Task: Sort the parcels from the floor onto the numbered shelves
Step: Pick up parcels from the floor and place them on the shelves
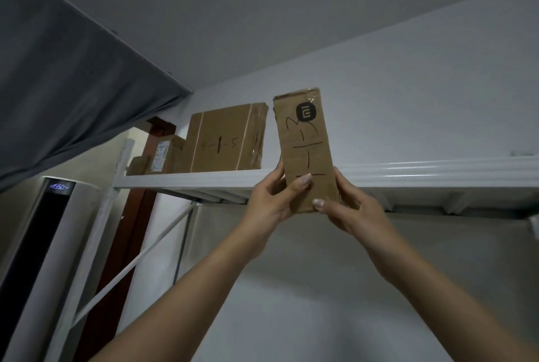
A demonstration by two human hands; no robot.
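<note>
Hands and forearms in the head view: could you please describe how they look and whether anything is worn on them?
The left hand and right hand wear no gloves, and no ring, watch or bracelet shows. The left forearm and right forearm are uncovered as far as the frame reaches, with no sleeve in view. The thumbnails are longish and rounded.

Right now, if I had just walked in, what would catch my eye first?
First comes the narrow cardboard parcel, held upright mid-frame by the left hand and the right hand in front of the white top shelf. Left of it on that shelf stands a bigger box marked 4-1-5. At far left, a tall white appliance shows a lit display below a grey curtain.
</note>
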